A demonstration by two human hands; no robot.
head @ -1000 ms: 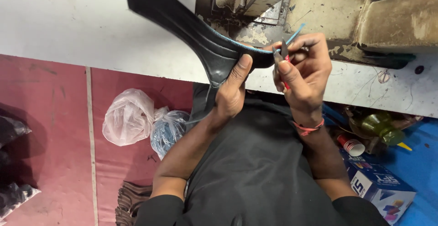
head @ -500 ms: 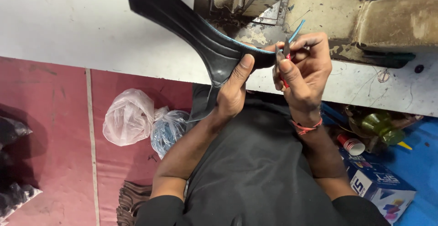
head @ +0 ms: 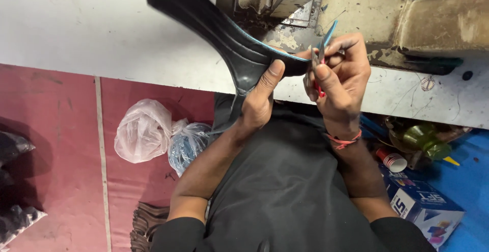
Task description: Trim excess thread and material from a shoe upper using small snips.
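Note:
My left hand (head: 260, 102) grips a long curved piece of black leather-like material (head: 214, 28), thumb pressed on its face near the narrow end. The piece arcs up to the upper left and has a thin blue edge. My right hand (head: 338, 79) holds a small metal snipping tool with a red handle (head: 317, 61) right at the narrow end of the piece, where a blue strip (head: 328, 33) sticks up. Both hands are raised above my lap, in front of the white table (head: 91, 33).
A worn sewing machine (head: 356, 12) sits on the table behind my hands. Clear plastic bags (head: 153, 135) lie on the red floor to the left. A blue box (head: 423, 208), a small cup (head: 392, 160) and a green bottle (head: 423, 140) sit at lower right.
My right hand and the small tool have shifted slightly at the narrow end of the black piece. The left hand keeps its grip.

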